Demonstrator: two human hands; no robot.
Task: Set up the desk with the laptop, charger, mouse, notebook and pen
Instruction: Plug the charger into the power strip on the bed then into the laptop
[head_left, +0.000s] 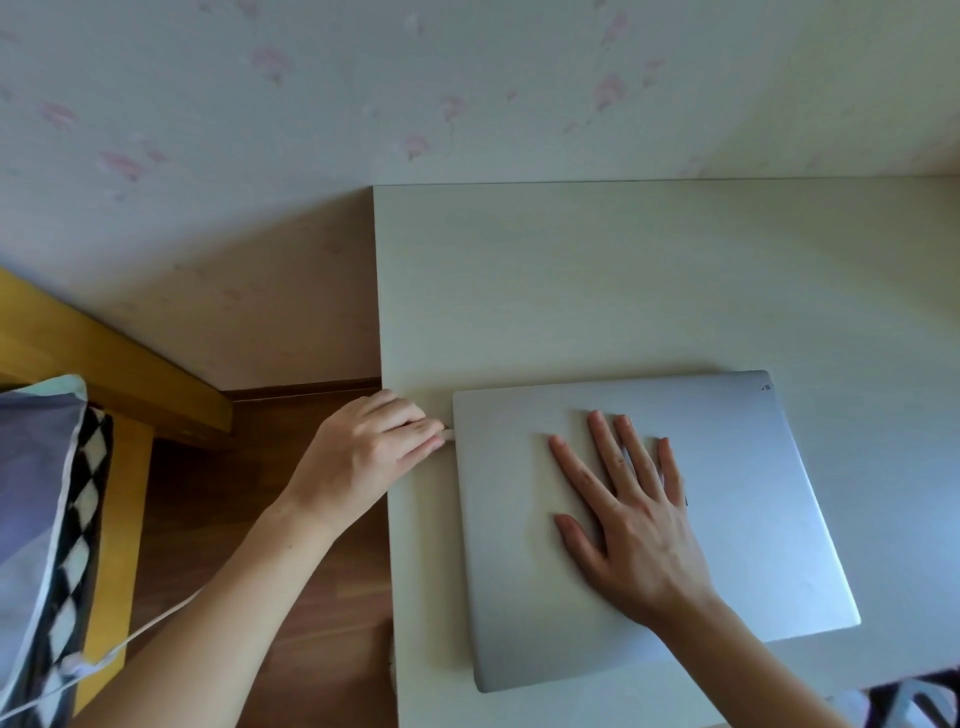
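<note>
A closed silver laptop lies flat on the pale desk, set near the desk's left edge and close to its front edge, with its lid up and a small dark mark in the far right corner of the lid. The right hand rests palm down on the middle of the lid, fingers spread wide and straight, gripping nothing, only pressing on the metal. The left hand reaches in from beyond the left edge of the desk, its fingers drawn together in a narrow pinch on a small white charger plug that meets the left side of the laptop near that side's far end; whether the plug is fully seated in the port cannot be told. A thin white cable runs low at the left, passing behind the left forearm and down toward the bottom left corner of the view; its link to the plug is hidden by the arm. The far half of the desk, up to the wall with its faint pink flower pattern, carries nothing visible. Left of the desk lies brown wooden floor, and beyond it a yellow wooden frame with a patterned pillow in grey, black and white at the left edge of the view.
</note>
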